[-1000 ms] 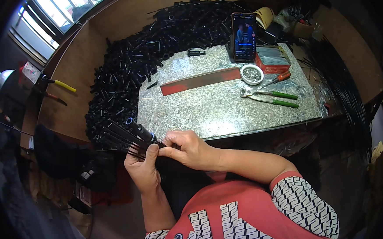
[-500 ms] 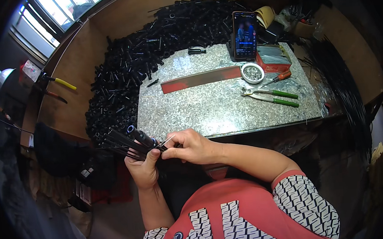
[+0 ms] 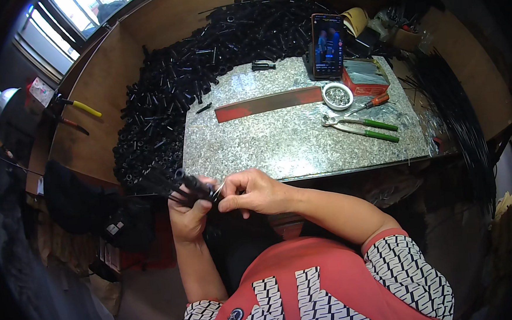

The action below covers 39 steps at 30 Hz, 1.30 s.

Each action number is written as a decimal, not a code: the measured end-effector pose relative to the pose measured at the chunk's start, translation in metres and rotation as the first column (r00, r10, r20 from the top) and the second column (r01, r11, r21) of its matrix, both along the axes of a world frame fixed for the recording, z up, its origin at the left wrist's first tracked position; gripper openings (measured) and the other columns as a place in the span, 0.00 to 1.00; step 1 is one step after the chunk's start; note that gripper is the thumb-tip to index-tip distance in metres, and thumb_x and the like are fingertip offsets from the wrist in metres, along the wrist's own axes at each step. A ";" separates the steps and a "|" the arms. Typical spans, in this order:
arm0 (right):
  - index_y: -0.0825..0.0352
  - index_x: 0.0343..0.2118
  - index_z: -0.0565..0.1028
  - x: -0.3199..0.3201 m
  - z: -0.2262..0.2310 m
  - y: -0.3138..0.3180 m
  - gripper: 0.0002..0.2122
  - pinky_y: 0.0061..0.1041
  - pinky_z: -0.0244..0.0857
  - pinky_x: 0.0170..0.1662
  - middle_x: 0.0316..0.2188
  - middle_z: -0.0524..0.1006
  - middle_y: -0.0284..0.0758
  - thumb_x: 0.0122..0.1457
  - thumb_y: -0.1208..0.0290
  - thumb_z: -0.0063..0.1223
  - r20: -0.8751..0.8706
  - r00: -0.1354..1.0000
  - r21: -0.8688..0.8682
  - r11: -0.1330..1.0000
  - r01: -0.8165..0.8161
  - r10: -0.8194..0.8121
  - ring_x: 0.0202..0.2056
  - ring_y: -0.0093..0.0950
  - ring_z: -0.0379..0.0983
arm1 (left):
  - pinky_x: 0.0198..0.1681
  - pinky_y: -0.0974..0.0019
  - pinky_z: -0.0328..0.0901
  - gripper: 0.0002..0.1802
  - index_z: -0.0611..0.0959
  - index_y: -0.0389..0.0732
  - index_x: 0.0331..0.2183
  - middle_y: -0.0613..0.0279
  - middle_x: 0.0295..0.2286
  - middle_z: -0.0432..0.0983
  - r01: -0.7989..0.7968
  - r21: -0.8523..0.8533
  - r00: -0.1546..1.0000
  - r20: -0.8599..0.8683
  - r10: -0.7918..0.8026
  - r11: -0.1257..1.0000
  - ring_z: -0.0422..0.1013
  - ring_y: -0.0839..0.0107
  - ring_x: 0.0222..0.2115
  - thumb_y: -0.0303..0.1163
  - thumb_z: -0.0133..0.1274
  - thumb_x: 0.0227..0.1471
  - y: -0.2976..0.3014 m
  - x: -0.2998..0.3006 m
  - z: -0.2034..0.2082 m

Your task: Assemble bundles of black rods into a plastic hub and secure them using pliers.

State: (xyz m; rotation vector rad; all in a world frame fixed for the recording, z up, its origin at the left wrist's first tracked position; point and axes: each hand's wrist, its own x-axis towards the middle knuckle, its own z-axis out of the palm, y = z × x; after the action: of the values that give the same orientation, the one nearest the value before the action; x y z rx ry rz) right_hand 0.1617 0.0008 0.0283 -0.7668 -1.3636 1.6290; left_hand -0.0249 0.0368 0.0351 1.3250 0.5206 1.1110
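My left hand (image 3: pixel 190 220) is closed around a black tubular part (image 3: pixel 192 184) and several thin black rods (image 3: pixel 162 182), which point up and to the left. The tube's round open end faces away from me. Close beside it, my right hand (image 3: pixel 257 191) has its thumb and index finger drawn together at the lower right end of the black part. A thin, pale, wire-like piece (image 3: pixel 218 188) shows at those fingertips; its exact kind cannot be made out. Both hands are just off the table's near edge, and some of the fingers are hidden.
A large heap of black tubular parts (image 3: pixel 164 95) covers the table's left and back. On the speckled tabletop (image 3: pixel 255 142) lie a red-and-grey bar (image 3: pixel 270 104), green-handled pincers (image 3: pixel 365 128), a screwdriver (image 3: pixel 375 101), and a white bowl of small metal pieces (image 3: pixel 338 97). A phone (image 3: pixel 327 47) stands behind.
My left hand and the black bundle have shifted slightly to the right and tilted. The right hand stays close to the part, with its fingertips a little lower. The tabletop things look unchanged.
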 end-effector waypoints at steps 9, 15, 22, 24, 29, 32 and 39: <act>0.69 0.20 0.68 -0.014 -0.005 0.011 0.12 0.20 0.62 0.20 0.19 0.73 0.33 0.53 0.71 0.59 0.162 0.907 0.094 0.921 0.378 -0.388 0.19 0.19 0.70 | 0.48 0.67 0.64 0.41 0.53 0.30 0.58 0.56 0.46 0.66 -0.516 0.219 0.847 -0.010 0.531 0.828 0.68 0.69 0.44 0.19 0.57 0.48 -0.030 0.059 -0.007; 0.71 0.20 0.68 -0.029 -0.006 0.009 0.10 0.28 0.65 0.29 0.21 0.74 0.39 0.52 0.74 0.57 0.160 0.829 0.382 0.808 0.448 -0.535 0.24 0.27 0.72 | 0.42 0.70 0.64 0.33 0.56 0.29 0.56 0.57 0.40 0.67 -0.515 0.376 0.748 -0.242 0.618 0.771 0.67 0.73 0.38 0.22 0.52 0.52 -0.028 0.047 -0.003; 0.72 0.22 0.67 -0.030 -0.002 -0.002 0.08 0.35 0.60 0.27 0.19 0.68 0.43 0.54 0.75 0.52 0.094 0.858 0.443 0.793 0.418 -0.505 0.22 0.41 0.67 | 0.40 0.67 0.63 0.25 0.62 0.26 0.50 0.56 0.34 0.68 -0.449 0.317 0.795 -0.285 0.536 0.835 0.66 0.70 0.34 0.24 0.51 0.53 -0.025 0.032 0.011; 0.72 0.22 0.68 -0.029 -0.004 -0.002 0.08 0.35 0.61 0.27 0.19 0.69 0.43 0.54 0.75 0.52 0.094 0.863 0.435 0.801 0.412 -0.496 0.22 0.40 0.67 | 0.40 0.67 0.63 0.24 0.62 0.27 0.49 0.56 0.33 0.68 -0.416 0.344 0.793 -0.317 0.521 0.842 0.66 0.70 0.34 0.24 0.51 0.53 -0.025 0.028 0.014; 0.72 0.23 0.69 -0.027 -0.002 -0.002 0.08 0.32 0.62 0.27 0.20 0.71 0.43 0.54 0.74 0.53 0.101 0.882 0.366 0.841 0.398 -0.461 0.23 0.38 0.69 | 0.38 0.67 0.63 0.20 0.63 0.28 0.46 0.58 0.32 0.67 -0.361 0.317 0.805 -0.369 0.465 0.877 0.65 0.72 0.33 0.24 0.50 0.54 -0.025 0.025 0.019; 0.72 0.24 0.69 -0.026 0.003 -0.002 0.08 0.31 0.62 0.27 0.20 0.72 0.43 0.54 0.74 0.53 0.140 0.877 0.373 0.845 0.384 -0.460 0.23 0.38 0.70 | 0.37 0.68 0.62 0.19 0.64 0.30 0.45 0.59 0.32 0.67 -0.387 0.305 0.822 -0.312 0.476 0.870 0.65 0.73 0.32 0.23 0.51 0.53 -0.024 0.025 0.016; 0.69 0.24 0.69 -0.023 -0.002 0.002 0.09 0.18 0.62 0.22 0.18 0.72 0.29 0.56 0.72 0.57 0.184 0.905 0.227 0.912 0.341 -0.384 0.21 0.16 0.68 | 0.35 0.70 0.62 0.14 0.65 0.33 0.40 0.62 0.30 0.66 -0.405 0.283 0.841 -0.257 0.476 0.869 0.64 0.76 0.31 0.20 0.51 0.52 -0.025 0.025 0.012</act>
State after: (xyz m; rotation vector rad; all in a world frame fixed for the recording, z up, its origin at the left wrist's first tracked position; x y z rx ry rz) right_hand 0.1387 0.0030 0.0260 -1.0451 -1.4081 1.1276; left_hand 0.0000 0.0116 0.0470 1.6417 1.0117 1.3675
